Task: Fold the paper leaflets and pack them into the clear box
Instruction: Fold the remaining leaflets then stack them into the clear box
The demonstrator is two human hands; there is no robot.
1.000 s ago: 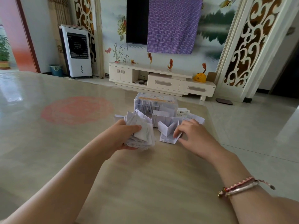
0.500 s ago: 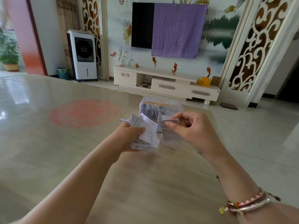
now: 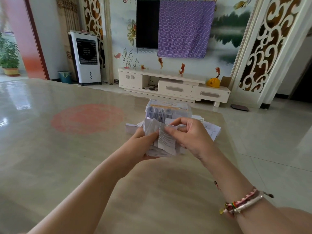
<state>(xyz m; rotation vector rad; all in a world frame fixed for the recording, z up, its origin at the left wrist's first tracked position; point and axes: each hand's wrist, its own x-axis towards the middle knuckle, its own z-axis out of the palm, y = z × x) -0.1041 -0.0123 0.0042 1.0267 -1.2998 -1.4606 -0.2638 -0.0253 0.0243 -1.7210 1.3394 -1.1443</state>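
The left hand point(image 3: 143, 142) grips a stack of folded leaflets point(image 3: 157, 152) just in front of the clear box point(image 3: 168, 109). The right hand point(image 3: 189, 135) pinches one leaflet point(image 3: 166, 141) against the stack. Loose leaflets point(image 3: 211, 130) lie beside the box on the tabletop point(image 3: 67, 157).

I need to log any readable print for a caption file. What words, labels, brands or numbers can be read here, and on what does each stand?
None can be read.
Folded leaflet pinched by the right hand: rows of print, too small and blurred.
Clear box: orange label on its lid, text blurred.
Loose leaflets on the table: faint print, unreadable.
Wall above the TV: small red mark, unreadable.
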